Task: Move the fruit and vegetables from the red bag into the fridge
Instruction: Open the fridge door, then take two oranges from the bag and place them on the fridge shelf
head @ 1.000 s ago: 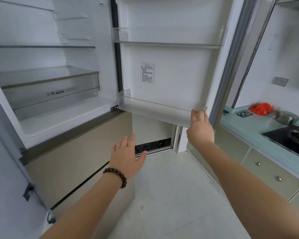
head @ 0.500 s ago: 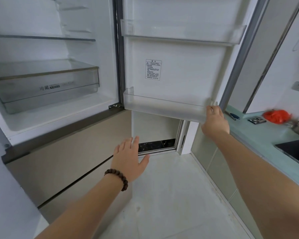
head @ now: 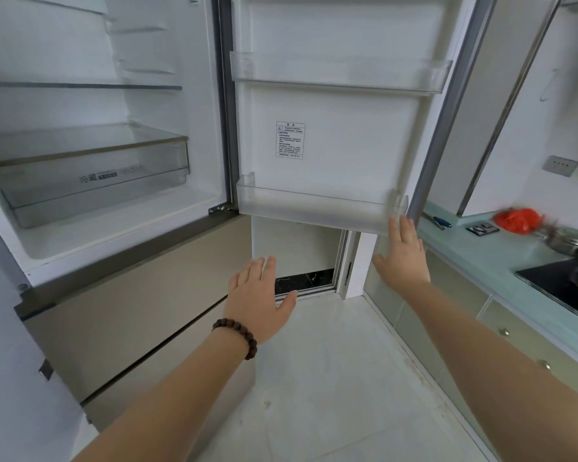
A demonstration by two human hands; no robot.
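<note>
The right hand (head: 402, 258) is reaching up with fingers straight, fingertips touching the bottom corner of the fridge door (head: 341, 135), gripping nothing. The left hand (head: 259, 300) is hovering spread and empty in front of the fridge (head: 90, 228). The red bag (head: 517, 220) is sitting well apart on the counter (head: 481, 258), beside a pot (head: 569, 240). Best move, I'd say: be leaving the door wide before fetching it.

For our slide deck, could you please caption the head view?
Fridge door open, right hand at its lower corner, left hand free; red bag waits on the counter.
</note>
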